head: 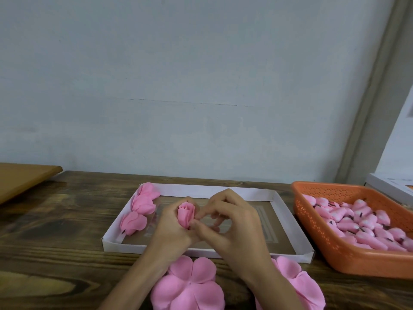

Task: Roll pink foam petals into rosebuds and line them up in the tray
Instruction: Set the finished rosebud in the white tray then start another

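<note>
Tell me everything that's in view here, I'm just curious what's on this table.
Table: one, dark brown wood, under everything.
Tray: one, white, mid-table.
Finished rosebuds: three, pink, along the tray's left side.
Held rosebud: one, pink, above the tray.
Flat petal pieces: two piles, pink, in front of the tray.
Basket: one, orange, right of the tray.
Bud cores: many, pink, in the basket.
Board: one, tan, far left.
Box: one, white, far right, cut off.
Left hand: grips the held rosebud.
Right hand: pinches its side.
</note>
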Demonstrator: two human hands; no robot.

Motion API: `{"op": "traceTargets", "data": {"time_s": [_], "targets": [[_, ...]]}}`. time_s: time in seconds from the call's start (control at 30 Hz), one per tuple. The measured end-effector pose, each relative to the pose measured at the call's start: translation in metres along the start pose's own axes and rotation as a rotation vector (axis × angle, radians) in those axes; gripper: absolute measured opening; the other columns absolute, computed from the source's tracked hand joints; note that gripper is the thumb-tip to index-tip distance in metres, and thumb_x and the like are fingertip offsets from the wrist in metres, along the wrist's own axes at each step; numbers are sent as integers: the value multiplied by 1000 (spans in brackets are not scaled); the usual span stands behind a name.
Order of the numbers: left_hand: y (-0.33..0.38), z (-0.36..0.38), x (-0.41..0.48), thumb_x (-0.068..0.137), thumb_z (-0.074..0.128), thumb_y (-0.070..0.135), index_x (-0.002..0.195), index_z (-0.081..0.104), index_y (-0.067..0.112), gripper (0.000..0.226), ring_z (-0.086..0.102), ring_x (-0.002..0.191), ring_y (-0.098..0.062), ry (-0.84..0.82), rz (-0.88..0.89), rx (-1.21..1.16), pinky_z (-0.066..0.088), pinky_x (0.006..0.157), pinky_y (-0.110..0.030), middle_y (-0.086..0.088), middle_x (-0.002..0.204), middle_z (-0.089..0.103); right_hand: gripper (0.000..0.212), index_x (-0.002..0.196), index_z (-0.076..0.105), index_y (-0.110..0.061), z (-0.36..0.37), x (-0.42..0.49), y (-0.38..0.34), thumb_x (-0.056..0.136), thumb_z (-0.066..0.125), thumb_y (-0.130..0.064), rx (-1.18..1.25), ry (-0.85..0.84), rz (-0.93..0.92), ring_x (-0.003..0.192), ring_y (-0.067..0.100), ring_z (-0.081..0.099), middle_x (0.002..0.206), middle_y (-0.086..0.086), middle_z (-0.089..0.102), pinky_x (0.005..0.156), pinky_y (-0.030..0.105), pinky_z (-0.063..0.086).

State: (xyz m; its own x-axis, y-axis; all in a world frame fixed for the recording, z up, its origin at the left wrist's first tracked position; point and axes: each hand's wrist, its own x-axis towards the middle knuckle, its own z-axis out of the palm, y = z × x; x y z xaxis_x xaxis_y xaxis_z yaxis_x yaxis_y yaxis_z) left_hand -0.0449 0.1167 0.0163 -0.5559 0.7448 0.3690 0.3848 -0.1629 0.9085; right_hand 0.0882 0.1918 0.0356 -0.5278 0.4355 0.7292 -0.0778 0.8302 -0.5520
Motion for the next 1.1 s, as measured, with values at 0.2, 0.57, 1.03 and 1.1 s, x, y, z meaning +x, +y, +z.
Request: {"op": "traceTargets", "data": {"time_s": [0.2, 0.57, 1.03, 1.1], "targets": [[-4, 6, 4, 74, 67, -27, 78, 58, 22, 50, 62, 60, 6, -2, 93, -5, 47, 53, -6, 24, 62, 65, 15, 77, 79, -27, 4, -2, -3, 74, 92, -34, -65, 28, 72, 77, 9, 59, 83, -15, 62, 65, 13, 41], [-10, 17, 13, 77, 54, -14, 46, 51, 27, 52, 36, 52, -7, 2, 23, -381, 45, 46, -17, 8, 52, 41, 11, 75, 75, -28, 11, -5, -4, 75, 86, -29, -109, 1, 143, 69, 9, 58, 78, -18, 63, 64, 13, 38], [-17, 13, 15, 73, 55, -1, 50, 46, 21, 32, 31, 63, -23, 103, -37, -246, 37, 57, -28, -3, 57, 37, 13, 88, 77, -36, 15, -8, -5, 88, 69, -46, -105, -149, 102, 108, 6, 48, 91, -21, 57, 87, 14, 38], [-18, 11, 14, 77, 64, -4, 51, 48, 23, 41, 37, 61, -20, 133, -9, -198, 38, 54, -25, 2, 54, 42, 25, 88, 77, -37, 14, -7, -5, 90, 61, -55, -93, -155, 93, 111, 7, 47, 97, -21, 53, 89, 14, 38]]}}
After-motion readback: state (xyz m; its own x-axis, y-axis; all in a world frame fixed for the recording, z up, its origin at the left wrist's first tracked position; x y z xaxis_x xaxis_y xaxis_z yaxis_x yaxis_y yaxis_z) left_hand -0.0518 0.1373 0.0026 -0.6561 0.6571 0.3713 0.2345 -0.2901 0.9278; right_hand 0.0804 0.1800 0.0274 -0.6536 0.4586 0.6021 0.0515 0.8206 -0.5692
